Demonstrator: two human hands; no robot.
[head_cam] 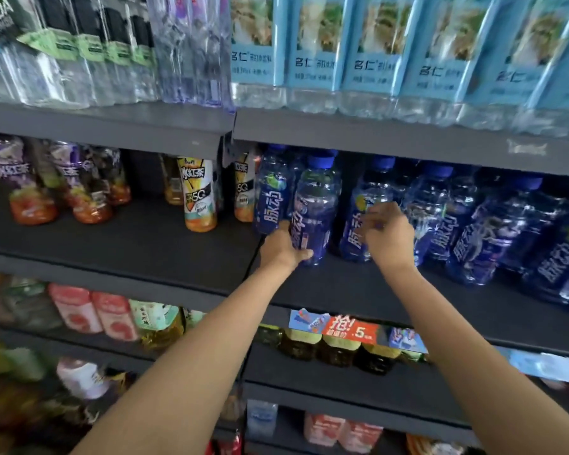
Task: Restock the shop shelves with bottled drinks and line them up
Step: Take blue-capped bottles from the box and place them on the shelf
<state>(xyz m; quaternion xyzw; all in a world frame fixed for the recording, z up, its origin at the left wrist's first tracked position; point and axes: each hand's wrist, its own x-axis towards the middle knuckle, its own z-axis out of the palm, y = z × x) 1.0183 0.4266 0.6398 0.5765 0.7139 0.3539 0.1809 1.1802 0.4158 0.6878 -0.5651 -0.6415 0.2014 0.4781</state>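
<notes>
Left hand (284, 247) grips a blue bottle (314, 211) on the dark shelf (145, 238) — right hand (386, 236) fingers curl round its neighbour (362, 221).

Two bare forearms rise from the lower edge of the frame, uncovered by any sleeve up to where the picture cuts them off. The left hand (284, 246) and right hand (388, 236) wear no gloves, rings or watch.

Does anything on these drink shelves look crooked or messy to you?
Yes. On the left half of the middle shelf, the purple-labelled tea bottles lean at different angles with wide gaps between them, unlike the blue bottles packed closely on the right. No spills or damage show.
</notes>
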